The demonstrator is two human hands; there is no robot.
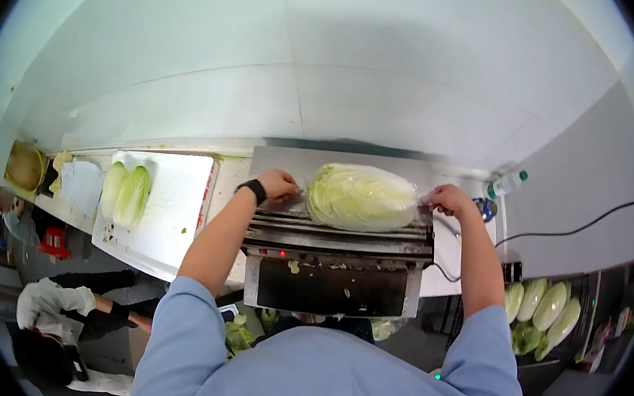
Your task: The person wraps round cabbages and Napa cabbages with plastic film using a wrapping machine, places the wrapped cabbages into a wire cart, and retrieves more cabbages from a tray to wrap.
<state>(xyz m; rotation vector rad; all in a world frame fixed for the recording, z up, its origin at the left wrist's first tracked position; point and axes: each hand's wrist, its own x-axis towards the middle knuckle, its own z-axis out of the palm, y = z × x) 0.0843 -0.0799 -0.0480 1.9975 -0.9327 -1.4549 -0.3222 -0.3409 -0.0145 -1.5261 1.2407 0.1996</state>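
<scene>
A large napa cabbage [362, 198] in clear plastic film lies sideways on the metal top of a wrapping machine [342, 259]. At the cabbage's left end, my left hand [279, 186], with a black band on the wrist, pinches the film. My right hand [446, 200] pinches the film at the right end. Both hands are closed and a little apart from the cabbage itself. A small red light glows on the machine's front.
A white cutting board [174, 193] with two cabbage pieces [132, 197] lies left. Right are a bottle [508, 184], a black cable [570, 234] and several cabbages [551, 305] on a rack. A person [59, 304] is at lower left. A wall rises behind the counter.
</scene>
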